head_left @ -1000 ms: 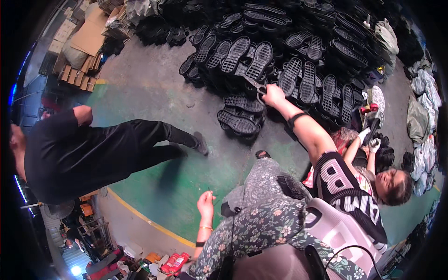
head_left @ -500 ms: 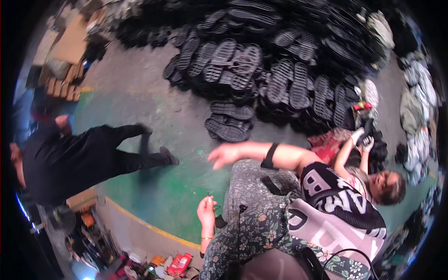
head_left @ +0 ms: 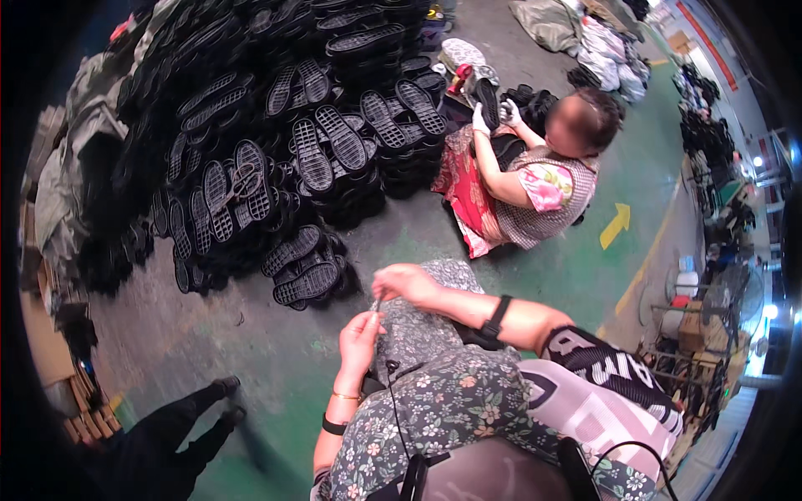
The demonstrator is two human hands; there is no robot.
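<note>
Dark slender piece (head_left: 380, 306) (blurred) pokes from left fingers (head_left: 368, 322) near floral cloth (head_left: 468, 392).

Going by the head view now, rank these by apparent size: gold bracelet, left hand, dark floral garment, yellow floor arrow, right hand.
Largest to smallest:
1. Dark floral garment
2. Left hand and right hand: too alike to rank
3. Yellow floor arrow
4. Gold bracelet

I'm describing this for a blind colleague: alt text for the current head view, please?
The wearer's left hand pinches a small thin item near a floral garment, the right hand close by. Ahead are piles of black shoe soles; to the right, a co-worker in white gloves holds a dark piece.
</note>
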